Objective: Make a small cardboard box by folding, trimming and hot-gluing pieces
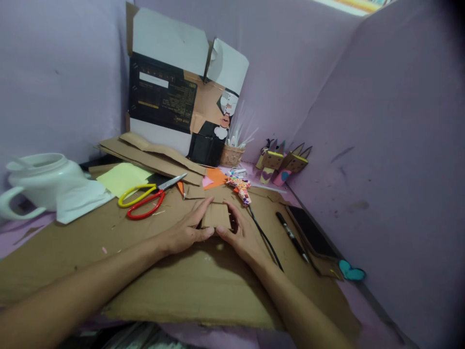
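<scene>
A small block-like cardboard piece point(217, 214) sits between my two hands at the middle of the table. My left hand point(191, 227) wraps its left side, thumb at the near edge and fingers along the far left. On the opposite side, my right hand point(240, 229) curls round it, with its thumb also at the near edge. Both hands rest low over the cardboard sheet point(203, 286) that covers the table. Just beyond them lies a glue gun point(240, 186) in patterned wrapping, its black cord running past my right hand. Scissors point(147, 199) with yellow and red handles lie to the left.
At left stands a white teapot-like pot point(51, 179) beside yellow paper point(123, 178). Cardboard strips point(152, 157) and a large opened box point(163, 92) are at the back. A marker point(291, 237) and dark phone-like slab point(312, 231) lie right, below cardboard animal figures point(274, 160).
</scene>
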`<move>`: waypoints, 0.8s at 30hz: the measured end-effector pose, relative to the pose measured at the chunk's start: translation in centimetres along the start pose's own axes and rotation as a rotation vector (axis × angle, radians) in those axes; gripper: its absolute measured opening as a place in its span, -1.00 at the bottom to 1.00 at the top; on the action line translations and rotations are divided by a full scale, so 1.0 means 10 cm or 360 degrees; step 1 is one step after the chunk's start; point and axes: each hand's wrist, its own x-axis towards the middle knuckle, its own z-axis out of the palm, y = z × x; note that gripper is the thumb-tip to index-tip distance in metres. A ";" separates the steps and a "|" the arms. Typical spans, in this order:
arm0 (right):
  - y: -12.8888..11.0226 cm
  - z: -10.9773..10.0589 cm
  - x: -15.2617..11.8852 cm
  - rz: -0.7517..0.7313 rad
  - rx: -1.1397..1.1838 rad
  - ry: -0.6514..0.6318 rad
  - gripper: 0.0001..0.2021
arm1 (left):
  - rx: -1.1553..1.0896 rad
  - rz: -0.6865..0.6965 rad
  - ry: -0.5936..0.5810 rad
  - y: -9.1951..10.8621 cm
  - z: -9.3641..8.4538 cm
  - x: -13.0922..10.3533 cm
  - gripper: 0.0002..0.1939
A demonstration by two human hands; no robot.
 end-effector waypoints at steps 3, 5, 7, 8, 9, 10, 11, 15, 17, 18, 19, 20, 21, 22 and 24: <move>0.01 0.00 0.00 0.0011 -0.0028 0.0003 -0.30 | -0.0001 0.0008 -0.0014 0.00 0.00 0.01 -0.11; 0.00 0.00 0.00 0.0015 -0.0035 -0.0005 -0.31 | 0.0006 -0.0002 -0.0028 0.01 -0.01 0.00 -0.10; -0.01 0.00 0.00 0.0010 -0.0032 -0.0013 -0.32 | 0.0032 -0.0028 -0.0057 0.03 -0.01 0.00 -0.08; -0.01 0.00 0.00 0.0004 -0.0022 -0.0019 -0.32 | 0.0049 -0.0043 -0.0078 0.05 0.00 -0.01 -0.07; -0.01 0.00 0.01 -0.0001 -0.0009 -0.0027 -0.33 | 0.0068 -0.0056 -0.0099 0.07 -0.01 -0.01 -0.06; -0.01 0.00 0.01 -0.0007 0.0006 -0.0035 -0.33 | 0.0087 -0.0069 -0.0121 0.09 -0.01 -0.01 -0.05; -0.01 0.00 0.01 -0.0013 0.0024 -0.0040 -0.33 | 0.0105 -0.0081 -0.0139 0.10 -0.01 -0.02 -0.04; 0.00 0.01 0.01 -0.0006 0.0091 -0.0052 -0.34 | 0.0190 -0.0117 -0.0157 0.14 0.00 -0.01 0.01; 0.01 0.01 0.01 0.0014 0.0102 -0.0045 -0.34 | 0.0233 -0.0136 -0.0163 0.13 0.01 0.00 0.01; 0.02 0.02 0.01 0.0026 0.0107 -0.0039 -0.33 | 0.0250 -0.0147 -0.0171 0.13 0.01 0.00 0.00; 0.03 0.02 0.01 0.0037 0.0111 -0.0031 -0.32 | 0.0262 -0.0157 -0.0180 0.12 0.02 0.00 0.01; 0.04 0.02 0.00 0.0046 0.0114 -0.0026 -0.31 | 0.0268 -0.0163 -0.0189 0.11 0.02 0.00 0.01; 0.05 0.02 0.00 0.0051 0.0114 -0.0019 -0.31 | 0.0267 -0.0171 -0.0195 0.11 0.02 0.00 0.02; 0.05 0.03 0.00 0.0050 0.0108 -0.0012 -0.31 | 0.0261 -0.0177 -0.0199 0.10 0.02 0.00 0.03; 0.06 0.03 0.01 0.0038 0.0085 0.0006 -0.32 | 0.0229 -0.0175 -0.0204 0.08 0.01 0.00 0.04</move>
